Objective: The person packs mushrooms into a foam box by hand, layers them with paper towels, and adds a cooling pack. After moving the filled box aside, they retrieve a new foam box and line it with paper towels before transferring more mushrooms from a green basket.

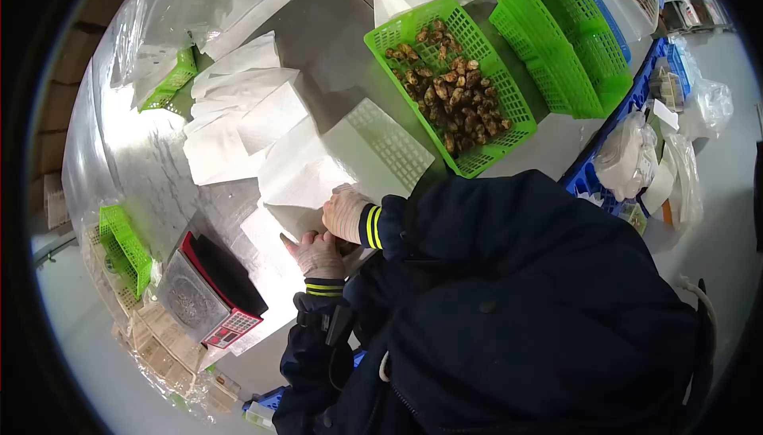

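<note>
White paper (pixel 306 165) lies in overlapping sheets on the metal table, and one piece is raised and creased in front of my hands. My right hand (pixel 346 214) is curled against this paper with its fingers bent around the edge. Just below and to the left, my left hand (pixel 316 256) pinches the near edge of the paper, its fingertips partly hidden. The two hands are close together. Something dark shows between them, too small to make out. Under the paper's right part, a basket-like grid pattern (pixel 389 145) shows through.
A green basket (pixel 513 109) of brown, knobbly pieces (pixel 461 101) stands at the upper right, with empty green baskets (pixel 556 45) beyond it. A red scale (pixel 195 296) sits at lower left. Small green baskets (pixel 125 252) and clear plastic sheeting (pixel 95 149) line the left side.
</note>
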